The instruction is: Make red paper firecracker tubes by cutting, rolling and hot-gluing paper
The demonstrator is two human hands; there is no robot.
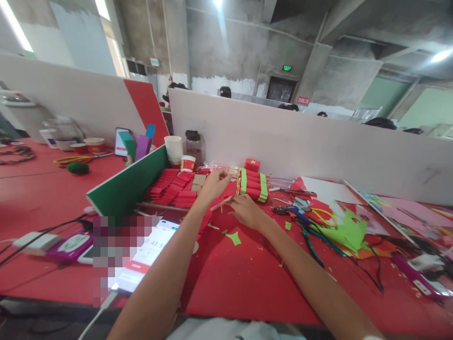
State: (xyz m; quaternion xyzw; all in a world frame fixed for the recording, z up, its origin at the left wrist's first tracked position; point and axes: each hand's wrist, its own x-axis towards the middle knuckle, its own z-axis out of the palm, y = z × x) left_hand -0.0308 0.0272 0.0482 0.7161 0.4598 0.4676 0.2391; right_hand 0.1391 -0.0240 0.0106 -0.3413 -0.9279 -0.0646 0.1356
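Pink strip — pinched in right hand; left hand apart, grip cannot tell; phone — "43:5", partly hidden

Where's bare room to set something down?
Mainly the red tabletop between the left forearm and right forearm, nearer than the green scrap, lightly speckled. Another patch lies left of the green board, between green ball and power strip. Crowded: right, with pliers and green paper; along the partition, with red strips and rolls.
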